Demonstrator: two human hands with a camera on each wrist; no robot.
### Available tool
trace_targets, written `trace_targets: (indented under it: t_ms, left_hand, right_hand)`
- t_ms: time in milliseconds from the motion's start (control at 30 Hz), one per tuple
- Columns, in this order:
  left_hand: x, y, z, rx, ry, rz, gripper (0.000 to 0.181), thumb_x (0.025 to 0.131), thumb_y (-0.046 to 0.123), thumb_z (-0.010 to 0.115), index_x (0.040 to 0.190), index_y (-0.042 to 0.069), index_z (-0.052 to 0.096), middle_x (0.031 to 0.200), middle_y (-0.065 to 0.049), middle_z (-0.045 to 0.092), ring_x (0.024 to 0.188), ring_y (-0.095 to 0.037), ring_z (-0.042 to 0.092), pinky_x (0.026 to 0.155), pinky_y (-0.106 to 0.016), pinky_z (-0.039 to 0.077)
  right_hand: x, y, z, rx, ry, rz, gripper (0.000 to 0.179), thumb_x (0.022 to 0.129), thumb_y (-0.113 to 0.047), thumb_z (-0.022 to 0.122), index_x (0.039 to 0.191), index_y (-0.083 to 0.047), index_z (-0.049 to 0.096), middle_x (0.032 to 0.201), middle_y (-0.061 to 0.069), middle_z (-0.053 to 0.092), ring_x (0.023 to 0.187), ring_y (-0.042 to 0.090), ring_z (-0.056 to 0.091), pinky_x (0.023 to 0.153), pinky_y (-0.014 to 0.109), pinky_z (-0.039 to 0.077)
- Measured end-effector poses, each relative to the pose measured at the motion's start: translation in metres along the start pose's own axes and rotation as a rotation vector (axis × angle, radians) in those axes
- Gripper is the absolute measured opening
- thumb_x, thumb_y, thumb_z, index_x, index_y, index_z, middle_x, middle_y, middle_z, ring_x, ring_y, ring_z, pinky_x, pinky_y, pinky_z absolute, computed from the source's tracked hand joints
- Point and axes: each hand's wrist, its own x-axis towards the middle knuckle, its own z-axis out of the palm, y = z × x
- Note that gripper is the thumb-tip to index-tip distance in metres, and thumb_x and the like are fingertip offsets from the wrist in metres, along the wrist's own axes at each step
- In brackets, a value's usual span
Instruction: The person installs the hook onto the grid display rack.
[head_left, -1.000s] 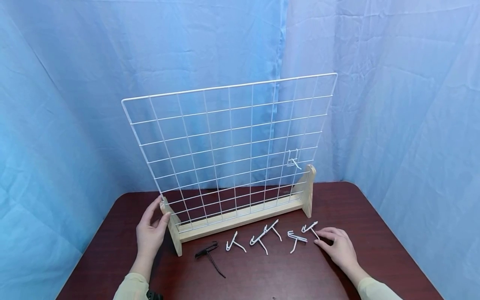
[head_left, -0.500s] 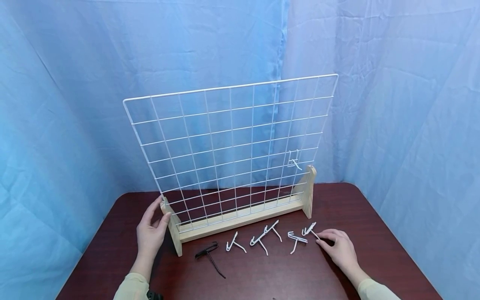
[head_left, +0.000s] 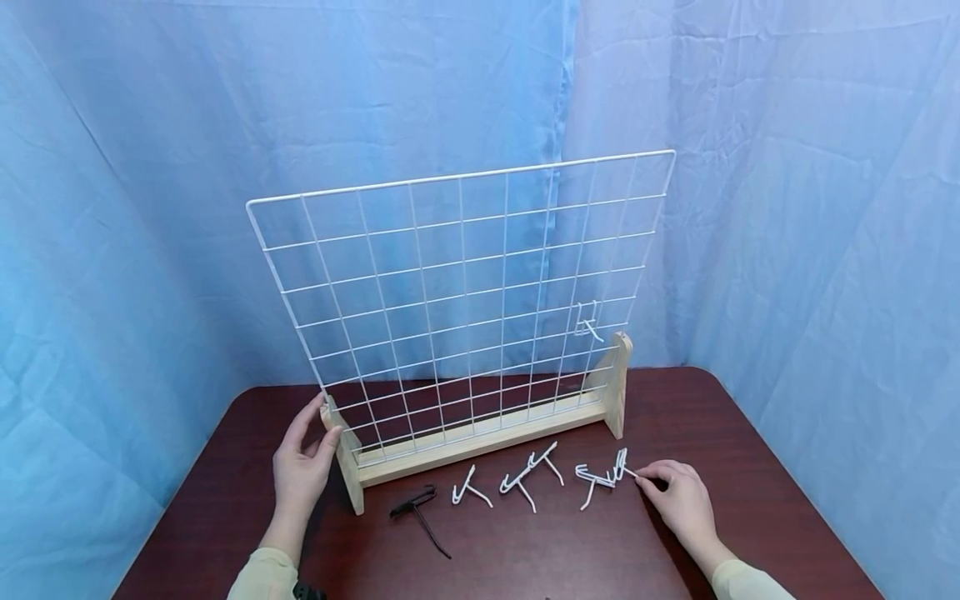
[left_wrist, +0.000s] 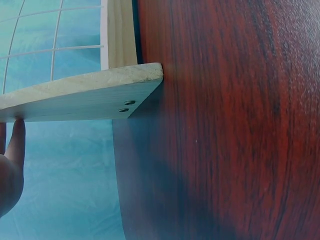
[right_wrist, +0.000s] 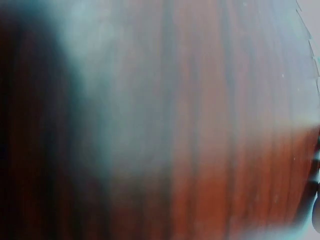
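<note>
My left hand (head_left: 303, 458) grips the top of the left end board (head_left: 347, 467) of a wooden stand (head_left: 487, 433), between thumb and fingers. In the left wrist view, fingertips touch the outer face of that board (left_wrist: 85, 102). A white wire grid panel (head_left: 461, 177) stands upright in the stand, leaning slightly. One white hook (head_left: 592, 330) hangs low on its right side. My right hand (head_left: 681, 500) pinches the prong of another white hook (head_left: 620, 465) between thumb and forefinger. That hook overlaps a neighbouring white hook (head_left: 596, 477) lying on the table.
More white hooks lie in front of the stand, including one at the left (head_left: 468, 490) and one in the middle (head_left: 517, 482). A black hook (head_left: 412, 503) lies left of them. Blue curtains (head_left: 450, 83) surround the dark red table (head_left: 570, 550).
The right hand has turned the pinched hook more upright and shifted it slightly left, toward the neighbouring hook. The left hand keeps its grip on the stand.
</note>
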Motion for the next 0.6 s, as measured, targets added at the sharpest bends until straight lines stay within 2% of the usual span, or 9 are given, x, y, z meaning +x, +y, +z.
trace_targets:
  t_ms: [600]
  left_hand:
    - [0.0001,-0.0008,-0.0007,-0.013,-0.011,0.010,0.055,0.082,-0.018,0.069,0.134,-0.007,0.055,0.131,-0.027,0.057,0.110,0.012,0.049,0.081,-0.006,0.045]
  right_hand:
    - [0.0012,-0.0055,-0.0029,0.021,0.009,0.075,0.010,0.077,-0.003,0.081,0.083,-0.010,0.077,0.084,0.005,0.072,0.090,0.035,0.061,0.084,0.050,0.045]
